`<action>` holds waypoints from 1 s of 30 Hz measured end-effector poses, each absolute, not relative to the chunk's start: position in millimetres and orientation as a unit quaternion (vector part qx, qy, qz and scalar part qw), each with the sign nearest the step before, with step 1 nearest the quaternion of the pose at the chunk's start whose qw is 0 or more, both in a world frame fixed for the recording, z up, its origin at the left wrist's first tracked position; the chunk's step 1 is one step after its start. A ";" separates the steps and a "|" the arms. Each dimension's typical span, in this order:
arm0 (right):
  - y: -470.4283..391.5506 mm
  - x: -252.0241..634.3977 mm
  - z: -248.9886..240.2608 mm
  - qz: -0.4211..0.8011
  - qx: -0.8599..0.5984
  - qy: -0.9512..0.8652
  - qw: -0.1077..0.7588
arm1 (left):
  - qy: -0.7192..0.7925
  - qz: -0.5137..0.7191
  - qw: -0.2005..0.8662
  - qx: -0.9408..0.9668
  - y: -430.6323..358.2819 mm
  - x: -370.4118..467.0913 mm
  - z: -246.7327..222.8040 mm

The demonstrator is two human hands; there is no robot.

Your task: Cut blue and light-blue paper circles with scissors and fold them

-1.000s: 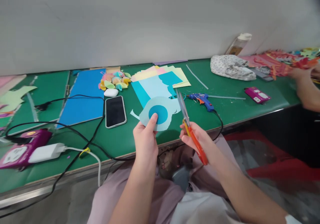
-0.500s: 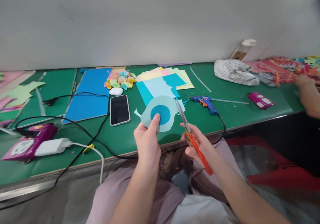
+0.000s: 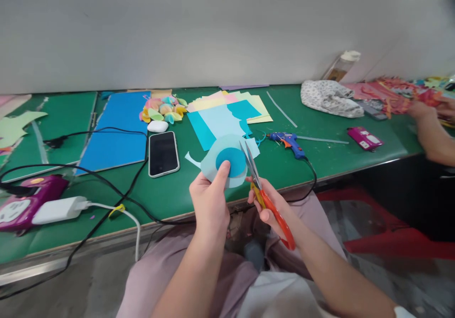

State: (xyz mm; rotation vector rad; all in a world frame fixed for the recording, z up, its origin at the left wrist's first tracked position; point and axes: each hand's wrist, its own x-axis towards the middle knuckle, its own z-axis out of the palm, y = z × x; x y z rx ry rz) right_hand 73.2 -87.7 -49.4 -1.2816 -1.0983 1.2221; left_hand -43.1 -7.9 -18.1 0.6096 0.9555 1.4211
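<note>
Teal and pale blue paper are meeting in the left hand (image 3: 209,197), whose thumb is pressing a teal disc (image 3: 232,157) against a pale blue piece (image 3: 210,154), with the fingers going out of sight beneath. This layered pair is hovering above the near part of the green table (image 3: 330,157), in front of the stacked coloured sheets (image 3: 223,121). The right hand (image 3: 266,192) is curling around the orange handles of the scissors (image 3: 273,209), and the 2 blades are standing slightly parted over the pale piece's right edge; whether they are biting into it, I cannot tell.

Judging by the shapes, the disc is looking fully cut, while the pale outline is seeming only partly trimmed: it is curving smoothly along the top and left, but 1 thin strip (image 3: 192,160) is sticking out at the left and 1 flap (image 3: 253,148) is showing beyond the blades. That surplus is apparently remaining to be cut away. Behind, a cluster of paper petals (image 3: 165,109) is lying beside the blue board (image 3: 115,133), and the glue gun (image 3: 287,140) is resting unheld.
</note>
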 end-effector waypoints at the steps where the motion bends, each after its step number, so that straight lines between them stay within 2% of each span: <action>1: -87.6 72.2 -50.2 0.512 -0.525 -0.451 0.509 | 0.414 0.614 0.619 0.262 -8.3 -42.6 -18.1; 11: -84.0 70.1 -62.9 0.531 -0.490 -0.436 0.537 | 0.413 0.597 0.638 0.257 -11.1 -39.7 -19.8; 30: -86.9 64.5 -51.4 0.545 -0.492 -0.424 0.531 | 0.413 0.614 0.629 0.238 -14.7 -34.9 -21.4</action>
